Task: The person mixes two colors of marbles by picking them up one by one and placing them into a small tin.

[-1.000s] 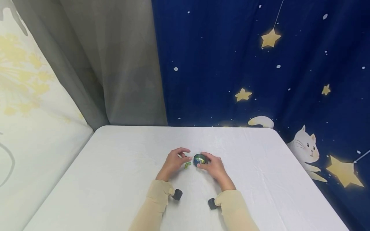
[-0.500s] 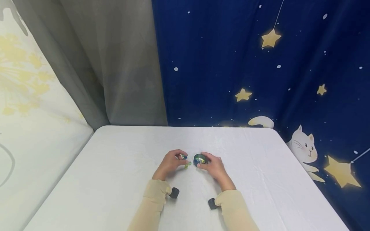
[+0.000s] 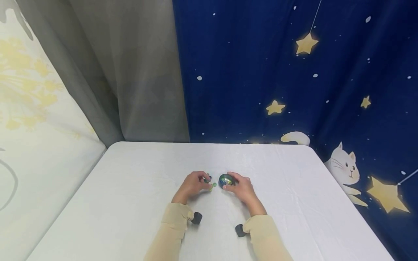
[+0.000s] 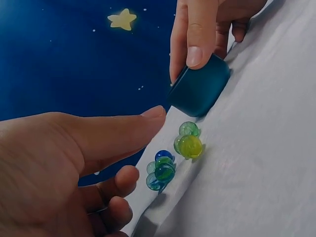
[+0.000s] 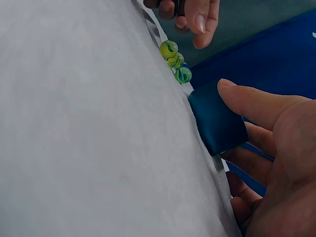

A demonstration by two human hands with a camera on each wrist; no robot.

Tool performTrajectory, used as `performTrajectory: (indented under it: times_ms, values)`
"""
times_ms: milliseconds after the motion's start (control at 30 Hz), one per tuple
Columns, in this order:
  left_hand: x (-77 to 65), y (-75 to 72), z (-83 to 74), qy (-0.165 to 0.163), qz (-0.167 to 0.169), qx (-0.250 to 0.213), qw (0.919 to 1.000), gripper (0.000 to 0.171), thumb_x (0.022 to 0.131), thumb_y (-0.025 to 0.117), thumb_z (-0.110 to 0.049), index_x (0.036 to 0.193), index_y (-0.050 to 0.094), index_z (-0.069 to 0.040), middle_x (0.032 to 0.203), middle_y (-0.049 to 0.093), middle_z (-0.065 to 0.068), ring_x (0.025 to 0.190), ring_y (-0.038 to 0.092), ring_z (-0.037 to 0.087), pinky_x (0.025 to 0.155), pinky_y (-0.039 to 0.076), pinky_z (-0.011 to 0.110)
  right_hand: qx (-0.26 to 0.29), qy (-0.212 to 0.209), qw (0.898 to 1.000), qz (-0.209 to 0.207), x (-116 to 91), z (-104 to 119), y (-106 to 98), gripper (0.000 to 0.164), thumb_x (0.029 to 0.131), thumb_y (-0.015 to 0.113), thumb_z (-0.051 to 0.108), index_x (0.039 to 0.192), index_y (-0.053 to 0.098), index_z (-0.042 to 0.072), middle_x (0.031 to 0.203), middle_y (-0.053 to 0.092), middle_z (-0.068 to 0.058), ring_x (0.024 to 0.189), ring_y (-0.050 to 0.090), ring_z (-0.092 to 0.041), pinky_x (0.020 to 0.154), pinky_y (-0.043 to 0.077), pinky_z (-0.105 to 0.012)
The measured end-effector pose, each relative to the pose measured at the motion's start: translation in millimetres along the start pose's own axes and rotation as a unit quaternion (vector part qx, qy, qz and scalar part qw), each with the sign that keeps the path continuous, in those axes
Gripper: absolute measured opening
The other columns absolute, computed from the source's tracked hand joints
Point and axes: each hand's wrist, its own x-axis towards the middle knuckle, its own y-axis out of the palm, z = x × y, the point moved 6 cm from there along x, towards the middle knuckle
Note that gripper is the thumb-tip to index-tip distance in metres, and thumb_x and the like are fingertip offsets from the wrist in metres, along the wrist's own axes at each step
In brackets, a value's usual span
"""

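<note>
My right hand grips a small teal round container, thumb on one side and fingers on the other. In the head view, blue and yellow-green colours show inside its mouth; the wrist views show only its outer wall. To the left of it, several glass marbles lie on the white cloth in two clusters: yellow and green marbles nearer the container, and blue and green marbles by my left fingers. My left hand hovers around these, thumb stretched out and fingers loosely bent, with nothing visibly held.
A white cloth covers the table. Behind its far edge hang a grey curtain and a dark blue curtain with stars. A black wrist piece sits at each sleeve cuff, close above the tabletop.
My left hand has drawn a little left and toward me, and its fingers have lowered. Blue and green marbles now show beside its fingertips. The right hand and container have stayed put.
</note>
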Motion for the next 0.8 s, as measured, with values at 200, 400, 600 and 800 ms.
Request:
performTrajectory:
  times_ms: [200, 400, 600, 800]
  values:
    - [0.5, 1.9, 1.4, 0.017, 0.011, 0.022, 0.9996, 0.02, 0.074, 0.083, -0.017, 0.09, 0.071, -0.014, 0.071, 0.052, 0.0, 0.066, 0.047, 0.017, 0.064, 0.038, 0.032, -0.003, -0.013, 1.0, -0.002, 1.2, -0.3, 0.6, 0.058, 0.076, 0.083, 0.025, 0.13, 0.063, 0.017, 0.131, 0.06, -0.011, 0.127, 0.044, -0.041, 0.103, 0.031, -0.058]
    - [-0.3, 4.9, 3.0, 0.005, 0.022, 0.041, 0.9989, 0.019, 0.073, 0.083, -0.019, 0.087, 0.07, -0.016, 0.07, 0.052, 0.0, 0.065, 0.047, 0.017, 0.063, 0.037, 0.032, -0.005, -0.012, 1.0, -0.003, 1.0, -0.5, 0.9, 0.058, 0.076, 0.083, 0.025, 0.129, 0.063, 0.017, 0.131, 0.06, -0.01, 0.126, 0.044, -0.041, 0.103, 0.031, -0.058]
    - [-1.0, 6.3, 3.4, -0.004, 0.025, 0.054, 0.9982, 0.019, 0.073, 0.084, -0.019, 0.085, 0.07, -0.017, 0.069, 0.051, 0.0, 0.065, 0.047, 0.017, 0.064, 0.037, 0.032, -0.003, -0.009, 1.0, -0.003, 1.0, -0.3, 0.9, 0.058, 0.076, 0.083, 0.024, 0.129, 0.063, 0.017, 0.131, 0.06, -0.011, 0.126, 0.044, -0.041, 0.103, 0.031, -0.058]
    - [-1.4, 7.3, 1.8, 0.003, 0.03, 0.066, 0.9974, 0.019, 0.074, 0.084, -0.018, 0.086, 0.069, -0.017, 0.069, 0.051, 0.0, 0.067, 0.047, 0.017, 0.066, 0.038, 0.033, 0.003, -0.011, 1.0, -0.006, 1.6, -0.7, 0.7, 0.057, 0.076, 0.083, 0.023, 0.129, 0.063, 0.017, 0.131, 0.06, -0.01, 0.127, 0.045, -0.039, 0.104, 0.032, -0.056]
